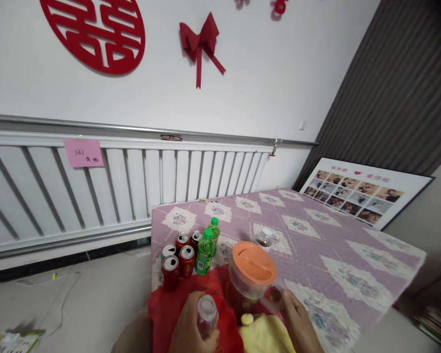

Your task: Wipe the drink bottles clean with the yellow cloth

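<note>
Head view: left hand (189,326) grips one clear container (208,314), right hand (297,316) one pitcher (253,267), near five cans (187,262).

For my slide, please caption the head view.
Left hand holding a clear container, right hand at an orange-lidded pitcher, cans and green bottles nearby.

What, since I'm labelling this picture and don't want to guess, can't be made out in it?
All in the head view:
Clear container: its lower part, hidden by the left hand.
Right hand: blur hides whether its fingers close on the orange-lidded jug.
Orange-lidded jug: its contents, blurred behind its wall.
Yellow item: its near end, cut off by the bottom edge.
Photo board: details of its pictures, too small.
</note>
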{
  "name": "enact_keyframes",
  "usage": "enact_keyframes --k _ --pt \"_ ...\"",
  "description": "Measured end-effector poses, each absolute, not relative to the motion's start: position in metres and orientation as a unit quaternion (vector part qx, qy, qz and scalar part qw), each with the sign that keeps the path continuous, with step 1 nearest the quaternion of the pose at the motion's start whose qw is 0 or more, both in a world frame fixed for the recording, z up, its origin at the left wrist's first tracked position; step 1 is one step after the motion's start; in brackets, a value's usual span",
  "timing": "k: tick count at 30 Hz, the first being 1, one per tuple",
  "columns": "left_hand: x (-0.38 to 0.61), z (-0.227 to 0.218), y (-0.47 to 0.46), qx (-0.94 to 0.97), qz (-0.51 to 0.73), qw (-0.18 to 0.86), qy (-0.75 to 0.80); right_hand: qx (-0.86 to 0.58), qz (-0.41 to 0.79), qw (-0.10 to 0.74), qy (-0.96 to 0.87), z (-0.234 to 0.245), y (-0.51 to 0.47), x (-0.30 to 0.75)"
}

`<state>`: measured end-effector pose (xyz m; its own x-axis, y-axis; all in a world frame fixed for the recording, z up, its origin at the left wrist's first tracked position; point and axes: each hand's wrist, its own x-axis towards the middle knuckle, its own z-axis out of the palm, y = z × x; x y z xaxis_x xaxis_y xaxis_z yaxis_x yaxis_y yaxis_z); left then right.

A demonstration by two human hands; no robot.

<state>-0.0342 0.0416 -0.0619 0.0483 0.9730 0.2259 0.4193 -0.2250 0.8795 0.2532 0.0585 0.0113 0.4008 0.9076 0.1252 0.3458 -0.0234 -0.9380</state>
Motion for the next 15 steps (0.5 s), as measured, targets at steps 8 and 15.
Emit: enact_keyframes --k 8,15 --pt "-0.019 -0.046 0.032 0.596 0.441 0.308 0.596 -0.616 0.329 0.598 -0.393 0.016 0.075 0.233" --pt "-0.021 -0.029 0.032 0.58 0.41 0.352 0.61 -0.62 0.302 0.617 -0.379 0.04 0.102 0.219"
